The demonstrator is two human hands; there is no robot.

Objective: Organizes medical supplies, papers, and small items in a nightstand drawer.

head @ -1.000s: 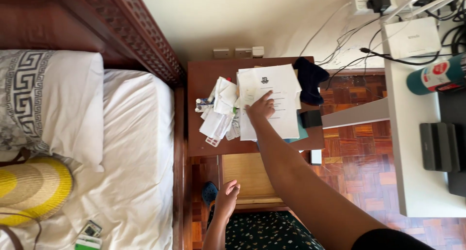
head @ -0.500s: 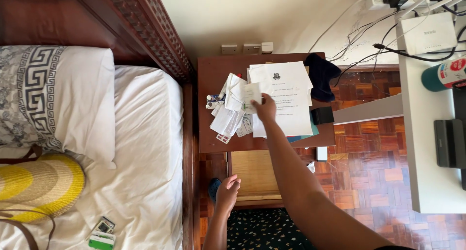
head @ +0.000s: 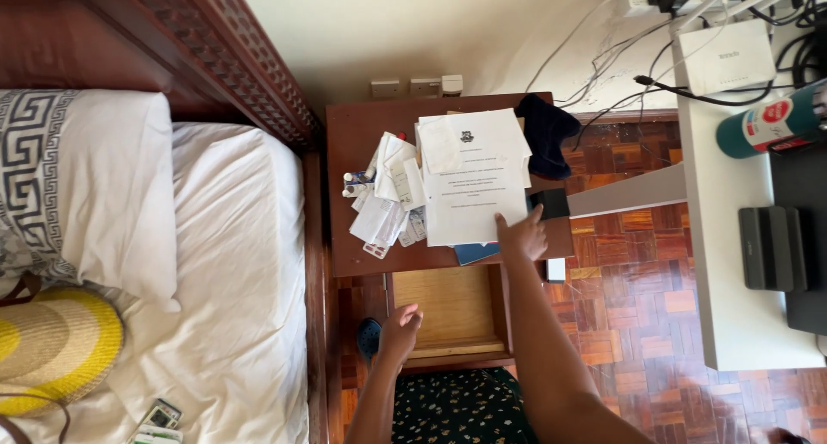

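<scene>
My right hand [head: 522, 235] rests with spread fingers on the lower right corner of a white printed sheet [head: 474, 177] that tops a stack of papers on the dark wooden bedside table [head: 353, 142]. A blue booklet [head: 476, 253] peeks out under the stack, just left of that hand. My left hand [head: 400, 331] hangs loosely open over the front left edge of the pulled-out wooden drawer [head: 446, 304], holding nothing. Smaller slips and cards [head: 388, 203] lie fanned at the left of the stack.
A dark cloth [head: 548, 134] and a small black object [head: 551, 204] lie on the table's right side. A bed with white sheet [head: 233, 280] and pillows is at left. A white desk [head: 724, 263] with a router, a green can and black boxes stands at right.
My right hand has moved from the upper left of the paper stack down to its lower right corner. A small folded sheet now lies on the top left of the stack.
</scene>
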